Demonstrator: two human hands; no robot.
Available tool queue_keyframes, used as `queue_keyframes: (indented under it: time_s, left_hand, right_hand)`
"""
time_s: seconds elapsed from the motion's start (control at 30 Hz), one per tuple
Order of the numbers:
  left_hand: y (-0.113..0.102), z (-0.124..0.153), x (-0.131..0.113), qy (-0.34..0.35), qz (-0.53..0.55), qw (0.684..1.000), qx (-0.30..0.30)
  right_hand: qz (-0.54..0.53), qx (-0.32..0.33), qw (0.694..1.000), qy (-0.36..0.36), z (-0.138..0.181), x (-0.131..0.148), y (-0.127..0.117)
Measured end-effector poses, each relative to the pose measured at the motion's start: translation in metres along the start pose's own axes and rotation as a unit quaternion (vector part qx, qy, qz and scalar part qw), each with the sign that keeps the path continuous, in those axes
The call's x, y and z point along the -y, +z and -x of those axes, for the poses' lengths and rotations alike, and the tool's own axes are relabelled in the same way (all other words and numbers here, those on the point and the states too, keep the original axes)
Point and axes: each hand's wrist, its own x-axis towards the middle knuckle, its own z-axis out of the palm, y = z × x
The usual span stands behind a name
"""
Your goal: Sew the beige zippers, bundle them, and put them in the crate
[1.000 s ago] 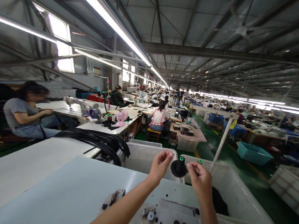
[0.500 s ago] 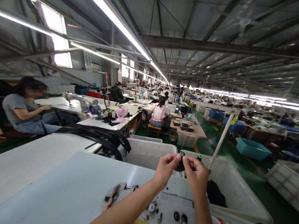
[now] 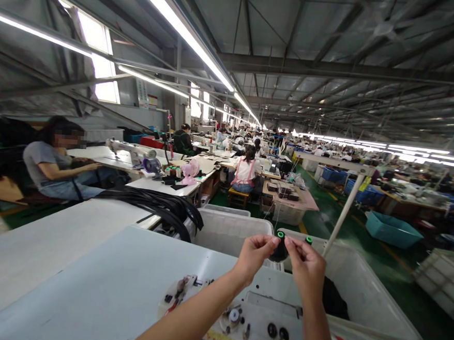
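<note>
My left hand (image 3: 258, 252) and my right hand (image 3: 306, 261) are raised close together over the far side of the sewing machine, each with thumb and fingertips pinched. Whatever they pinch is too fine to make out. Between and just beyond the fingertips stands a black thread cone (image 3: 279, 251) with a green top. A second green-topped cone (image 3: 308, 240) shows partly behind my right hand. One thin pale thread (image 3: 277, 220) runs upward near the first cone. Below my forearms lies the machine head (image 3: 253, 324) with its dials and knobs, set on a pale blue tabletop (image 3: 126, 272).
White plastic bins (image 3: 388, 305) stand beyond and right of the machine, one with dark cloth inside. A pale metal post (image 3: 344, 217) rises at right. Black strips (image 3: 158, 206) drape over the table's left end. A seated co-worker (image 3: 62, 163) is at left.
The camera view has turned slightly, so the scene sits further right. My fingertips are a little further apart, with the cone's green top showing more plainly between them.
</note>
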Motion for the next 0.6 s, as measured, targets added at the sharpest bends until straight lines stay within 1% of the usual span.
queue_keyframes:
  time_s: [0.13,0.23,0.33,0.47,0.6]
  left_hand:
    - [0.002,0.004,0.000,-0.066,0.045,0.997,-0.011]
    - [0.003,0.005,-0.001,-0.089,0.100,0.991,-0.011]
    - [0.003,0.005,-0.002,-0.085,0.131,0.988,-0.004]
    - [0.003,0.006,-0.002,-0.074,0.139,0.988,0.001]
    - [0.003,0.006,0.001,-0.060,0.142,0.988,0.020]
  right_hand:
    - [0.102,0.022,0.992,-0.069,0.003,0.006,0.000]
    - [0.139,0.039,0.985,-0.097,0.005,0.011,0.000]
    - [0.144,0.051,0.984,-0.094,0.006,0.015,-0.001]
    - [0.161,0.064,0.982,-0.076,0.005,0.016,-0.002]
    - [0.171,0.081,0.980,-0.056,0.006,0.016,-0.001]
